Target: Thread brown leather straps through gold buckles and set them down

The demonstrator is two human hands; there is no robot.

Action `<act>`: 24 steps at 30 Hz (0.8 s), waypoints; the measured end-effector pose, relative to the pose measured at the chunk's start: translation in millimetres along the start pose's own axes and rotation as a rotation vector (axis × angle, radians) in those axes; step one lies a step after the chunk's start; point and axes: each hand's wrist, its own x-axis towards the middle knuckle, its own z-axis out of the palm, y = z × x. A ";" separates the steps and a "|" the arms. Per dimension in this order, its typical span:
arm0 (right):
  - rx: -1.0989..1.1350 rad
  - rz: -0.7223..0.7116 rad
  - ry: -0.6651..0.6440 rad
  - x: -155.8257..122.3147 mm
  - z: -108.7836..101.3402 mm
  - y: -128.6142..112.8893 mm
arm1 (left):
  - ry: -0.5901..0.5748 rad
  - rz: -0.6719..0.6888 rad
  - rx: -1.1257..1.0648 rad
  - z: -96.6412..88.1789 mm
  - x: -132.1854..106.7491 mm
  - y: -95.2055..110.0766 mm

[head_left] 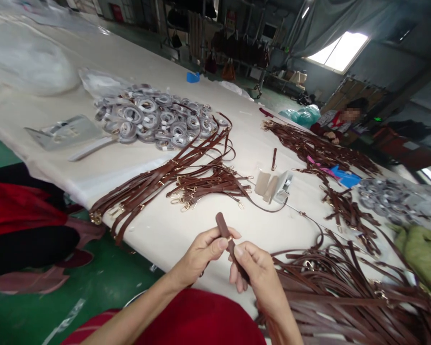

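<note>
Both hands meet at the near edge of a long white table (136, 167). My left hand (201, 254) and my right hand (253, 273) both pinch one brown leather strap (222, 224), whose rounded end sticks up between my thumbs. A small gold fitting shows on the strap by my left thumb. The rest of the strap runs down behind my right hand into a heap of brown straps (337, 292) at the lower right.
A bundle of long brown straps with gold clips (172, 179) lies left of centre. Behind it sits a pile of coiled straps in clear bags (158, 120). More straps (309, 143) lie far right. A seated person (339, 122) is across the table. Small tan pieces (269, 186) lie mid-table.
</note>
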 end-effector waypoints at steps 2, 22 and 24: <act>-0.132 -0.016 0.019 -5.8 -15.7 0.5 | 0.138 0.051 -0.079 -6.3 1.8 8.5; -0.128 0.107 -0.026 -19.0 -34.2 41.9 | -0.194 -0.130 0.269 11.6 -11.3 -42.0; -0.097 0.113 0.011 -16.0 -30.0 42.0 | -0.220 -0.063 0.469 12.5 -10.2 -43.1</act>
